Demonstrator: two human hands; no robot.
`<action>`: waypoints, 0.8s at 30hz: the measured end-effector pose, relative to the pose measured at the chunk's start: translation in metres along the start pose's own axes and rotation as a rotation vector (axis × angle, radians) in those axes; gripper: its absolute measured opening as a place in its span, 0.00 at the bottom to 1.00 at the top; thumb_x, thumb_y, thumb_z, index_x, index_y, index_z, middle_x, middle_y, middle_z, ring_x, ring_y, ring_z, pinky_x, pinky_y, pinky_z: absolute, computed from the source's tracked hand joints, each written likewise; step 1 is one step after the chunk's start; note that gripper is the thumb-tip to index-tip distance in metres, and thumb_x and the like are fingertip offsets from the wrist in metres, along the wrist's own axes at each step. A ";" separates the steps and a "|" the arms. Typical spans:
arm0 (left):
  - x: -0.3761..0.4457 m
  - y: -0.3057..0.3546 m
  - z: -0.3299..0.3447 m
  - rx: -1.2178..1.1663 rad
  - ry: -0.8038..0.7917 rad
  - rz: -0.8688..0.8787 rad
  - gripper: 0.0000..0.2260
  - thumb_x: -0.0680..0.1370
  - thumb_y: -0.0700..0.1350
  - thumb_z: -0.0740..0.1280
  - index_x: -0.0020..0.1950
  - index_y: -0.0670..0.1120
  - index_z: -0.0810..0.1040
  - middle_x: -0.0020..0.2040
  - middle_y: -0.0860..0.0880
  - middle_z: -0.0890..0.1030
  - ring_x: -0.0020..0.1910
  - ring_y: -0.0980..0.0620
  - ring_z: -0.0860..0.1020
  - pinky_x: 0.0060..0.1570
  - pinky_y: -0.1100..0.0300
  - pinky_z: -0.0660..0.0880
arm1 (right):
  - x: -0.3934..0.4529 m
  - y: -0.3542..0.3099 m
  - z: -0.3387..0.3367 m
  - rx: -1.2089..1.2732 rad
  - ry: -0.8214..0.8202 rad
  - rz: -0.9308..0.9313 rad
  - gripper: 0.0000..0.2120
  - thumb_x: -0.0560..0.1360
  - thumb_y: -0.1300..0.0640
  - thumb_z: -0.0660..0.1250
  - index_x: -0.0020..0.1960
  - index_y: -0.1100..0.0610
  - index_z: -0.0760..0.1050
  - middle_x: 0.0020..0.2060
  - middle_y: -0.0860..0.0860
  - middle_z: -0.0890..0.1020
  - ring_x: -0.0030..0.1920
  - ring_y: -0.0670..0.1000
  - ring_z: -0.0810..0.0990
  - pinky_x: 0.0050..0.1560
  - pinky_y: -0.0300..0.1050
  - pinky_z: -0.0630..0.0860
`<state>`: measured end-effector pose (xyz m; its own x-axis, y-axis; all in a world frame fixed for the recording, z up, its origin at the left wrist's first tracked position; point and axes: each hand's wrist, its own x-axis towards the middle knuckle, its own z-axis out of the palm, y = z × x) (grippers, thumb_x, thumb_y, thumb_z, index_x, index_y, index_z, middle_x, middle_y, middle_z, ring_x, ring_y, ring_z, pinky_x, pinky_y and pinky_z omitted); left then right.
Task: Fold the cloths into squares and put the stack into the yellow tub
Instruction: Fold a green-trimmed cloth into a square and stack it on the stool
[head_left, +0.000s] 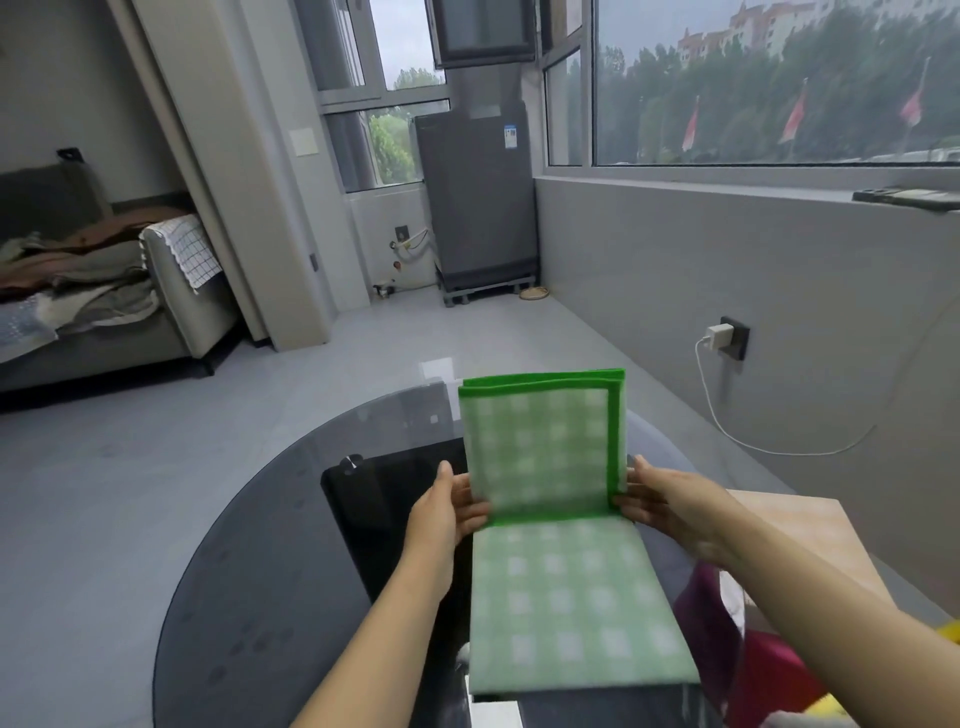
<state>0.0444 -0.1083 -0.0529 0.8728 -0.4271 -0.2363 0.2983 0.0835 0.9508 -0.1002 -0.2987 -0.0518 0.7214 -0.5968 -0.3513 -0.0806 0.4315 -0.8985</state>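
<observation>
A green checked cloth (550, 467) with a bright green border is held over the round dark glass table (249, 571). Its far half stands up nearly vertical; its near half lies flat toward me. My left hand (447, 512) pinches the cloth's left edge at the crease. My right hand (670, 504) pinches the right edge at the same height. A bit of yellow (948, 631) shows at the right edge; I cannot tell whether it is the tub.
A maroon and red cloth (769, 660) lies at the lower right under my right forearm. A wooden surface (810, 530) sits beyond it. A white charger cable (727, 415) hangs on the right wall. A sofa (104, 291) stands far left.
</observation>
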 end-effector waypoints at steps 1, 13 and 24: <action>-0.002 0.001 -0.004 0.008 -0.027 -0.012 0.20 0.82 0.52 0.54 0.43 0.42 0.79 0.37 0.46 0.82 0.37 0.50 0.79 0.38 0.60 0.75 | -0.001 -0.001 -0.002 -0.019 -0.020 0.011 0.15 0.79 0.54 0.60 0.54 0.65 0.76 0.47 0.59 0.81 0.44 0.54 0.80 0.38 0.39 0.80; -0.016 -0.015 -0.020 0.347 -0.049 0.121 0.14 0.80 0.48 0.61 0.42 0.45 0.83 0.42 0.49 0.85 0.45 0.51 0.81 0.52 0.58 0.76 | -0.020 0.006 -0.006 -0.439 0.002 -0.115 0.12 0.72 0.55 0.71 0.51 0.61 0.82 0.43 0.54 0.85 0.46 0.51 0.83 0.52 0.41 0.77; -0.027 -0.018 -0.014 0.670 -0.063 0.313 0.06 0.77 0.46 0.66 0.49 0.51 0.82 0.50 0.53 0.78 0.46 0.60 0.76 0.42 0.71 0.68 | -0.027 0.022 0.005 -0.791 0.156 -0.364 0.04 0.69 0.57 0.74 0.43 0.51 0.82 0.40 0.46 0.84 0.44 0.46 0.81 0.46 0.37 0.74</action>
<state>0.0211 -0.0857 -0.0662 0.8484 -0.5261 0.0590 -0.2783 -0.3484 0.8951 -0.1178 -0.2702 -0.0607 0.6976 -0.7164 0.0120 -0.3580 -0.3631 -0.8602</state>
